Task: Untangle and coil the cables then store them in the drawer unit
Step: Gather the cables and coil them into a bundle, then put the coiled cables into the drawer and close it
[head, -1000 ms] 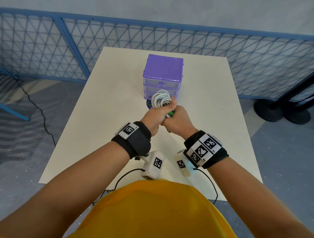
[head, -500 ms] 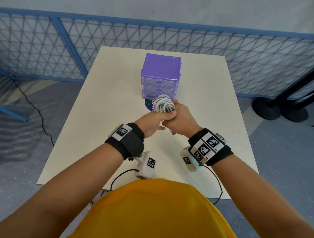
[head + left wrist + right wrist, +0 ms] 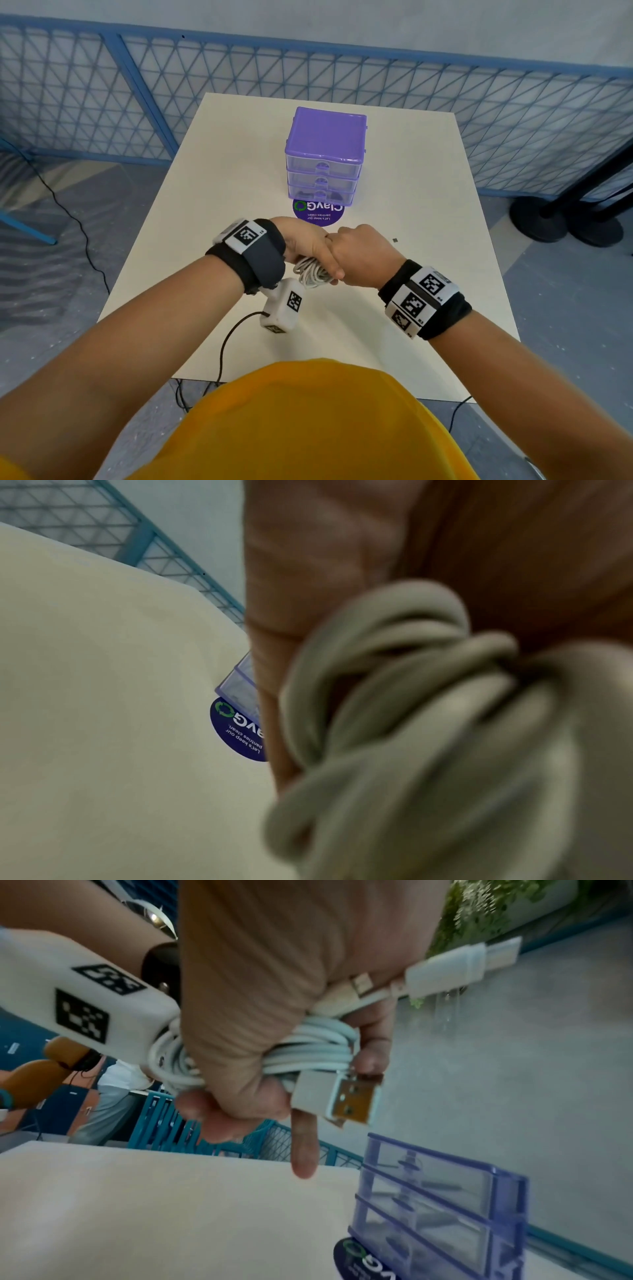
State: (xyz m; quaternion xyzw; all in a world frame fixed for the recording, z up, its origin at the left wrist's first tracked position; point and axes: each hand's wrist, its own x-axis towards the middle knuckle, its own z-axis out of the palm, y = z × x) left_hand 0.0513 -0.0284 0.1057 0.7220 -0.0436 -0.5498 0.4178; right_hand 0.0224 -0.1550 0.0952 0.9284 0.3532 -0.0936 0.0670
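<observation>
Both hands meet above the middle of the table (image 3: 212, 192). My left hand (image 3: 303, 240) and right hand (image 3: 356, 255) both grip a coiled white cable (image 3: 311, 272), whose loops hang below the fists. In the right wrist view the white cable (image 3: 308, 1047) is bunched in the fist, with a USB-A plug (image 3: 342, 1096) and a smaller plug (image 3: 455, 966) sticking out. Up close in the left wrist view the coil (image 3: 411, 723) is blurred. The purple drawer unit (image 3: 325, 150) stands behind the hands with all three drawers closed.
A round purple sticker (image 3: 318, 212) lies on the table just in front of the drawer unit. A blue mesh fence (image 3: 479, 102) runs behind the table. Black stand bases (image 3: 561, 219) sit on the floor at the right. A thin black wire (image 3: 226, 342) trails from the left wrist camera.
Both hands dropped lower and came back toward me, away from the drawer unit. The coil, which stuck up above the fists, now hangs beneath them.
</observation>
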